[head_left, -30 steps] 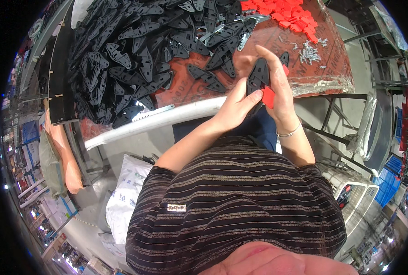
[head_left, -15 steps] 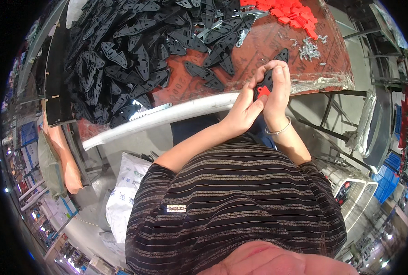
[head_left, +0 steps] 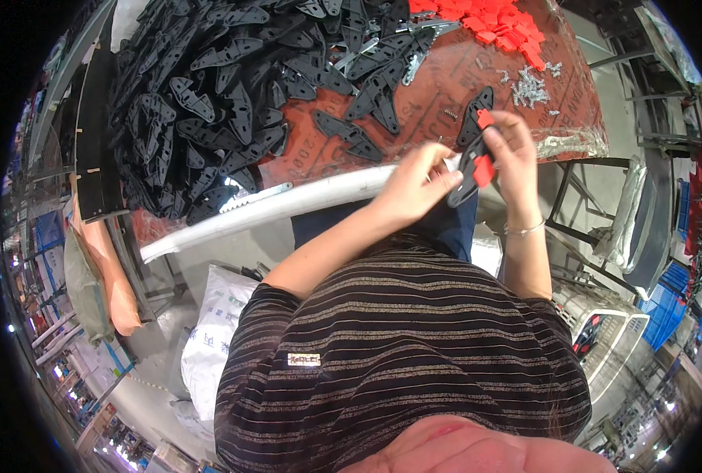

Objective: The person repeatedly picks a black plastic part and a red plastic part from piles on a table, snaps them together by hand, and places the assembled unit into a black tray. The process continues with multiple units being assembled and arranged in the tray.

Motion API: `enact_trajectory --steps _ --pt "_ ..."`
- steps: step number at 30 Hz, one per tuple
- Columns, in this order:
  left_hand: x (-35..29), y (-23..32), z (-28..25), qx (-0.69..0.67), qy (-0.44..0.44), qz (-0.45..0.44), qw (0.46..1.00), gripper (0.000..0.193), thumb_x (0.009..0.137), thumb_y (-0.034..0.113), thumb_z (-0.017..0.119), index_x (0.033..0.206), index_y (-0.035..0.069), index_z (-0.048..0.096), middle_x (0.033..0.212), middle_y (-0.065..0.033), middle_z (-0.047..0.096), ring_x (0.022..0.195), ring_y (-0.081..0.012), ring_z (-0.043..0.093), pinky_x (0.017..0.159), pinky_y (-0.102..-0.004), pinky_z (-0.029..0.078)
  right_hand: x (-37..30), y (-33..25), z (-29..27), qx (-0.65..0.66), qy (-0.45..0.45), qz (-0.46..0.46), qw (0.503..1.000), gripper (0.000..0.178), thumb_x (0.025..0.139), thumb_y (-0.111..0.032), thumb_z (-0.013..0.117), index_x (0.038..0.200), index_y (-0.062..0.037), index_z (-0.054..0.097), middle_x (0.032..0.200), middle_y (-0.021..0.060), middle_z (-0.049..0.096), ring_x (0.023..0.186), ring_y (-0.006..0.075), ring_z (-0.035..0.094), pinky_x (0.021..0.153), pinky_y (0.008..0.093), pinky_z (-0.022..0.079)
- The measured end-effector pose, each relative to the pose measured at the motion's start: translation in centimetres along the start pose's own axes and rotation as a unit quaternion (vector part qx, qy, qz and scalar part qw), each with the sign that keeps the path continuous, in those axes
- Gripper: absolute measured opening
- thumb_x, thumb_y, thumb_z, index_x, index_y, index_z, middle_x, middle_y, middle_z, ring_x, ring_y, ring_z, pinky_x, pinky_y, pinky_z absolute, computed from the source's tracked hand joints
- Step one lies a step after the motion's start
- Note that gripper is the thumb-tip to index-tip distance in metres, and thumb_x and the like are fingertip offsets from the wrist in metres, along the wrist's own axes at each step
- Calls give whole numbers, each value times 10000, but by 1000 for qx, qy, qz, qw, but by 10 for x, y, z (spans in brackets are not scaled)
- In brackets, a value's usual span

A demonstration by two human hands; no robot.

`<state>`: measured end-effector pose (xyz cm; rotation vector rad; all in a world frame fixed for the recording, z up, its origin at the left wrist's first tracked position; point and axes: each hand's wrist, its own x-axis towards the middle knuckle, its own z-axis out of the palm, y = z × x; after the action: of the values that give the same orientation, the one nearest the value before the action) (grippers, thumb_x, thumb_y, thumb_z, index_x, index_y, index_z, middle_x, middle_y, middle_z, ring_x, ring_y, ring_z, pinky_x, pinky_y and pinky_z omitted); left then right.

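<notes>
Near the table's front edge I hold a long black plastic plate (head_left: 466, 189) with holes, tilted between my hands. My right hand (head_left: 518, 158) is closed around its right side. A red plastic piece (head_left: 483, 170) lies against the plate under my fingers, and a second bit of red shows by my fingertips. My left hand (head_left: 418, 185), slightly blurred, has its thumb and curled fingers at the plate's left edge; a small pale spot between them is too unclear to name. Just beyond my hands another black plate (head_left: 478, 101) rests on the table.
A big heap of black plates (head_left: 209, 102) covers the table's left side. Red pieces (head_left: 500, 27) and small metal springs (head_left: 530, 88) lie at the far right. White padding (head_left: 288, 203) runs along the front edge. A white sack (head_left: 218, 331) and a white crate (head_left: 615, 339) stand below.
My hands, cupped together around the plate before, have come apart. My right hand has moved right, and the plate with its red piece now shows between them.
</notes>
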<state>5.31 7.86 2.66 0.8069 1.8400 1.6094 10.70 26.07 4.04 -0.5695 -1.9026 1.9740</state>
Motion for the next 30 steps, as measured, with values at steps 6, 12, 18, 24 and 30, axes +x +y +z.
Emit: enact_trajectory --steps 6,12,18,24,30 --pt "28 2 -20 160 123 36 979 218 758 119 696 917 5 600 851 -102 606 757 -203 601 689 -311 486 61 10 -23 -26 51 -50 997 262 832 -44 660 1062 14 548 941 39 618 848 77 570 755 212 468" --pt "47 -6 -12 378 50 43 924 219 732 189 692 816 4 613 829 -162 605 791 -319 602 695 -406 475 77 26 -14 -464 141 -263 834 315 752 -165 726 1029 -79 601 960 85 583 801 207 586 736 304 480" --pt "43 -16 -12 370 110 64 920 95 734 141 647 752 49 634 781 -122 617 742 -304 611 656 -401 483 43 1 10 -439 107 -281 847 193 777 -155 686 946 -86 624 818 65 596 719 220 592 649 310 475" --pt "28 2 -29 283 158 110 940 108 745 129 647 813 46 649 800 -102 630 691 -264 618 616 -354 489 1 11 43 -37 -136 -11 990 144 880 -134 623 911 -6 565 770 22 620 667 79 574 565 209 446" --pt "6 -5 -44 234 131 124 955 137 746 106 675 864 42 648 806 -79 637 691 -204 622 608 -308 490 -6 20 57 95 -184 119 971 105 885 -98 608 913 -20 544 768 37 622 598 67 533 539 195 441"
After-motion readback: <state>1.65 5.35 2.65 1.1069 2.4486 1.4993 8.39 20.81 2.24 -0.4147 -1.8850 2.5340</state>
